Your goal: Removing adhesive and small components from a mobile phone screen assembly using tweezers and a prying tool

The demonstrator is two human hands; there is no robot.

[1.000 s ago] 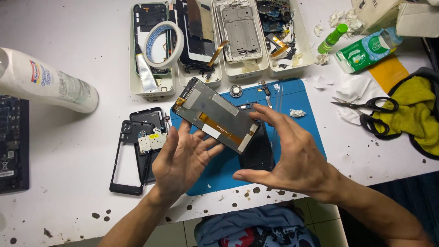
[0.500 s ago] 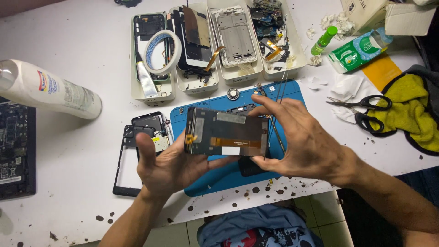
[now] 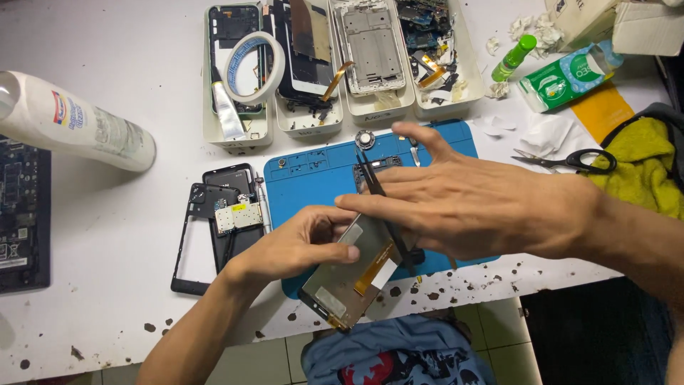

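Note:
My left hand (image 3: 299, 246) and my right hand (image 3: 463, 203) both hold a phone display panel (image 3: 353, 274), back side up, with an orange flex cable and white labels on it. The panel is tilted, with its lower corner past the table's front edge. It hangs over the blue work mat (image 3: 313, 175). My right hand lies across the panel's upper end with fingers spread and also has black tweezers (image 3: 374, 178) between its fingers. My left hand pinches the panel's left edge.
A black phone frame with a small board (image 3: 217, 221) lies left of the mat. Several white trays (image 3: 335, 64) of phone parts and a tape roll (image 3: 254, 68) stand at the back. A white bottle (image 3: 78, 125) lies left, scissors (image 3: 566, 160) and a yellow cloth (image 3: 641, 175) right.
The panel has swung from level above the mat to tilted, dropping toward the table's front edge. My right hand moved over its top; my left hand shifted from beneath to its left edge.

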